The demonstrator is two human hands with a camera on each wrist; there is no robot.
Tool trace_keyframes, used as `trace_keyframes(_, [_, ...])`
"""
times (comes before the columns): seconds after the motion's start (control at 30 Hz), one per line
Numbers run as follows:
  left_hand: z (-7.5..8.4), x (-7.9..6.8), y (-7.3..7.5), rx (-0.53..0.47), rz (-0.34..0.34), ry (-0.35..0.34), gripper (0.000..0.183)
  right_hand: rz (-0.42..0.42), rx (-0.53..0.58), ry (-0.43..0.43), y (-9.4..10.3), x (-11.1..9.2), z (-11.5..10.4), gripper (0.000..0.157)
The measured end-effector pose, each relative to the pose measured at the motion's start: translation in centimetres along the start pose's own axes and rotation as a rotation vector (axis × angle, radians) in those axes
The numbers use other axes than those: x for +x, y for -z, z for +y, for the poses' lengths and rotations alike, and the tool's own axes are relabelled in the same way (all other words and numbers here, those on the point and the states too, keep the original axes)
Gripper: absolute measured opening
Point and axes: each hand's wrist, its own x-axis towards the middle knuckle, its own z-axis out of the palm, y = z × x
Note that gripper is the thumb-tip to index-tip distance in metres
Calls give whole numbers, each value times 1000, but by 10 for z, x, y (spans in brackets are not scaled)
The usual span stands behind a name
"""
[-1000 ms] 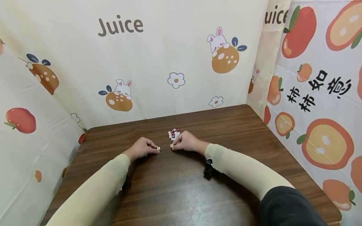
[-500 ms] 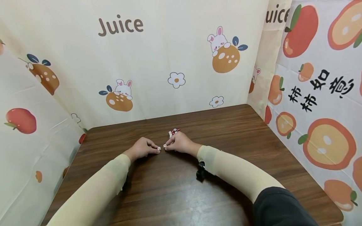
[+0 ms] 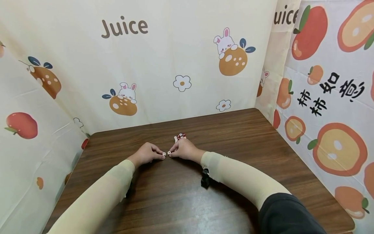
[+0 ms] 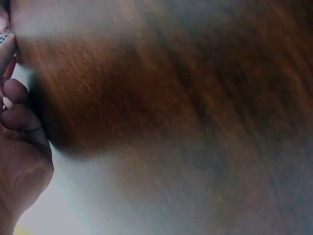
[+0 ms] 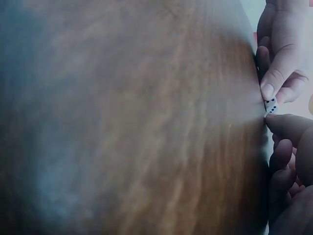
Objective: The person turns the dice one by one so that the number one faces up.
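Note:
In the head view my left hand [image 3: 147, 152] pinches a small white die [image 3: 164, 154] between thumb and fingertips, low at the table. Facing it, my right hand [image 3: 185, 149] pinches a second white die [image 3: 169, 153]. Only a narrow gap parts the two dice. A dotted white die [image 5: 271, 105] shows between both hands' fingertips in the right wrist view; which hand holds that one I cannot tell. Behind my right hand lies a small cluster of red and white dice [image 3: 181, 136], partly covered by that hand.
The brown wooden table [image 3: 181, 195] runs back to a printed curtain [image 3: 157, 65]. Another fruit-printed curtain [image 3: 330, 107] hangs along the right side. A black device [image 3: 205, 178] is strapped under my right wrist.
My right hand has moved left with its die, closing most of the gap to the left die, and now covers more of the cluster. My left hand has stayed nearly still.

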Motion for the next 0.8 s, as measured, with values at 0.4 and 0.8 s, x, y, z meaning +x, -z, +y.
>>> trace_keyframes(0.4, [2, -2, 0, -2, 1, -2, 17, -2, -19, -27, -1, 2, 0, 11])
trace_keyframes(0.8, [0, 0, 0, -7, 0, 0, 17, 8, -4, -22, -1, 1, -2, 13])
